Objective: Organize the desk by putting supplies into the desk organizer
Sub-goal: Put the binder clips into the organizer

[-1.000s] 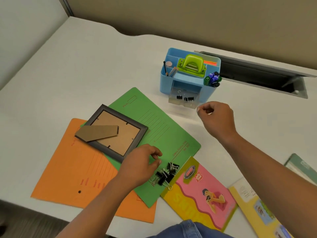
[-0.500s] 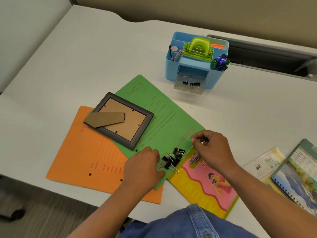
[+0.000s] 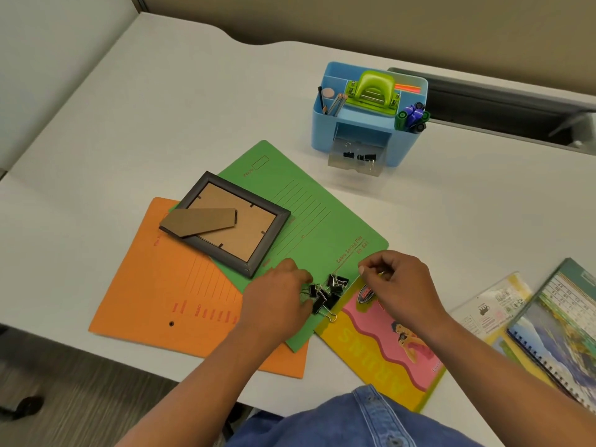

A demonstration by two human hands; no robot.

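Binder clips point(image 3: 325, 297) lie heaped on the green folder point(image 3: 322, 221); my left hand point(image 3: 277, 301) touches them; right hand point(image 3: 401, 285) curled beside; whether either grips, I cannot tell.

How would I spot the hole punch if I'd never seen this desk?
Find the blue desk organizer far back on the desk. The hole punch sits in its top middle, between pencils and markers. It alone is lime green.

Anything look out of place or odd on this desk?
The picture frame lies face down, crooked across the green folder and orange folder. Loose binder clips sit heaped on the green folder; a few lie in the pulled-out clear drawer of the organizer.
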